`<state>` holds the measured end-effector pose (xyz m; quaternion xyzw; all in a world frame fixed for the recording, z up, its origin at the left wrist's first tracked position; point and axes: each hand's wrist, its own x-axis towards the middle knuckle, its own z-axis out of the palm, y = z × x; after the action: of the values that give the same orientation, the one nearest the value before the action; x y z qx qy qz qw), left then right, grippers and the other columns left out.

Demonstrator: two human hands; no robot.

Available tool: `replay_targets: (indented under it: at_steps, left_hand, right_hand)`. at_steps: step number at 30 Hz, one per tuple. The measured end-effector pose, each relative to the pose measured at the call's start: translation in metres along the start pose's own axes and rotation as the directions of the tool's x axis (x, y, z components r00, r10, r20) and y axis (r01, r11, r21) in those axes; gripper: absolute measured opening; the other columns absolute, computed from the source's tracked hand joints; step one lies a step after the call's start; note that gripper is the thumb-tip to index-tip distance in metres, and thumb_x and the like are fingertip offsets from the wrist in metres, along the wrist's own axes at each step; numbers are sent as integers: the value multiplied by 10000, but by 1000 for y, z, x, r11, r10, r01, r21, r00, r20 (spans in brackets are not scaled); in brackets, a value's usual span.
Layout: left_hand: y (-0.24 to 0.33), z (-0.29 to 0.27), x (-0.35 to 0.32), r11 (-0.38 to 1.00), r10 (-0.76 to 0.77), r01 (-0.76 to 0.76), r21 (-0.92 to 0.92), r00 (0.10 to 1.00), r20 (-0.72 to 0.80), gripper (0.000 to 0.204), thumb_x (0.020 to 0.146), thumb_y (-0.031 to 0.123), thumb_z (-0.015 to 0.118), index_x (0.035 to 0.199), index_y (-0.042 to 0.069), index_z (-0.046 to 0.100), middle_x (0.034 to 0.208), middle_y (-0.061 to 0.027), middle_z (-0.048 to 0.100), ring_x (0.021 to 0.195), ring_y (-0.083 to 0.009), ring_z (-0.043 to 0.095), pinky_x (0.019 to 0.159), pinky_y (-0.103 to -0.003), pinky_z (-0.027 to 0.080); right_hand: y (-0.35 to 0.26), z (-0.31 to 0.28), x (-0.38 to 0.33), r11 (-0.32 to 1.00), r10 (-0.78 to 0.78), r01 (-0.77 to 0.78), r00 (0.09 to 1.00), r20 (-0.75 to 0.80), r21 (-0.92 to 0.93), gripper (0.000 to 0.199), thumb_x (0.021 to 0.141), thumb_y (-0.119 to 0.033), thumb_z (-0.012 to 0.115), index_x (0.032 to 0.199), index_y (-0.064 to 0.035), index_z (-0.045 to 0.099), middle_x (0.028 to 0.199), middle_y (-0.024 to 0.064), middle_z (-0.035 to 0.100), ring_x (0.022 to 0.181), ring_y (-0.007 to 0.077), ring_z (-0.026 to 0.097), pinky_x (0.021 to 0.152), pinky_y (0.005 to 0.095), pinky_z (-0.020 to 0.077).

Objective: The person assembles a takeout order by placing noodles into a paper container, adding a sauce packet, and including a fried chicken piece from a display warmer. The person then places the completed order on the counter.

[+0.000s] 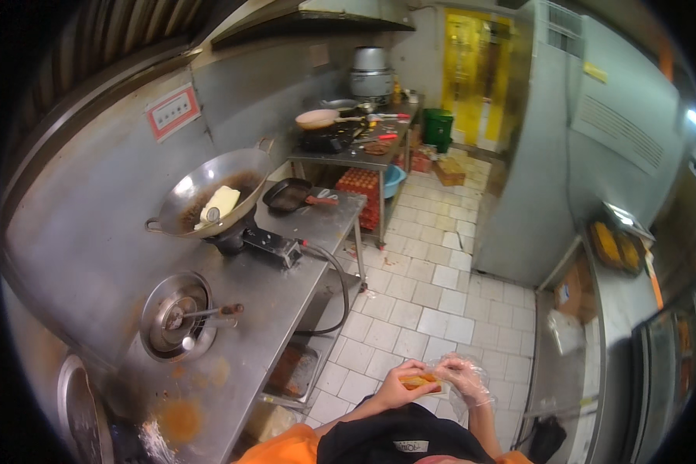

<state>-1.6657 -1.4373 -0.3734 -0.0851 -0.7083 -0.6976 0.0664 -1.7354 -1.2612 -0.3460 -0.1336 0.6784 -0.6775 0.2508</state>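
In front of my body, my left hand [398, 387] is closed around a small piece of food [420, 382] with an orange-red filling and pale edges, like a filled bread. My right hand [462, 379] wears a loose clear plastic glove. Its fingers are bent and pinched together at the right end of the food, and what lies between them is too small to make out. Both hands are held up over the tiled floor [363, 329].
On the steel counter [263, 309] at left, a large wok [243, 182] on a burner holds a pale yellow block [220, 203]. Nearby are a square pan [288, 196] and a metal bowl [156, 313] with ladles. A tray of yellow food [617, 246] lies on the right-hand counter, beside a tall steel cabinet [510, 201].
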Motion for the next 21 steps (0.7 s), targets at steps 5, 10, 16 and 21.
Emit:
replay_targets:
  at_steps: [5,10,16,21]
  left_hand:
    - [-42,-50,120,999,45,-41,23,981,-189,132,797,69,720,903,-6,698,981,-77,604,891,-132,597,789,-248,476]
    - [-101,-107,245,973,-166,113,-199,947,-274,190,828,90,701,986,-13,679,1001,-81,642,945,-145,610,820,-254,474]
    - [-133,-196,389,733,-374,-119,-670,752,-543,321,872,167,665,1134,6,573,1066,-75,640,936,-169,644,783,-283,529]
    - [-126,-264,439,808,-430,-179,-561,472,-769,297,875,147,650,1134,32,563,1026,-67,648,892,-156,654,729,-281,565]
  right_hand:
    - [-36,-31,161,933,-191,236,964,184,-270,154,736,-135,770,743,-37,652,847,28,566,848,132,542,776,283,437]
    - [-48,-57,339,932,-209,300,904,373,-206,167,785,-194,744,834,-53,669,864,17,594,858,139,558,791,291,444]
    - [-41,-49,609,999,-20,32,872,489,-16,237,893,-269,634,989,-55,667,945,18,660,863,111,577,783,267,455]
    - [4,46,838,764,-133,469,786,603,-444,245,877,-271,610,985,-71,699,883,89,704,834,228,653,800,344,495]
